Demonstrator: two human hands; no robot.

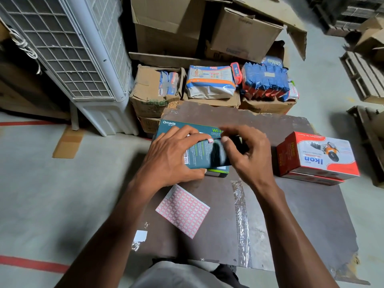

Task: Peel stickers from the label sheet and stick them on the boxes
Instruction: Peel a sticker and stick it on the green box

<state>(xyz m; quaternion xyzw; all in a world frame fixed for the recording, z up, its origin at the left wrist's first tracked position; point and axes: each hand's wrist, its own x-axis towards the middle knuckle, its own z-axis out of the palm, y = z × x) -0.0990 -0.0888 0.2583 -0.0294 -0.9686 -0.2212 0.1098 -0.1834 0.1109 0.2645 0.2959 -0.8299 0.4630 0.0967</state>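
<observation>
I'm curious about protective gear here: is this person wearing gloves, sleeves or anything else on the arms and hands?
No. Both the left hand and the right hand are bare, without gloves, and no rings or watch show. Both forearms are uncovered, with no sleeves in view.

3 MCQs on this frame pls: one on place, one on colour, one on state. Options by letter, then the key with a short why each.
1. Where does the label sheet lie?
A. on the red box
B. on the brown board, nearer the person than the teal box
C. on the floor by the cooler

2. What colour are the borders of the stickers on the sheet?
A. red
B. blue
C. green

3. What is the left hand doing?
A. lying flat on the board
B. lifting the sheet
C. gripping the teal box

Key: 1 B, the sheet sits flat on the board below the box. 2 A, red outlines show on each cell. 3 C, its fingers and thumb curl round the box while the right hand brings a small sticker to it.
</observation>
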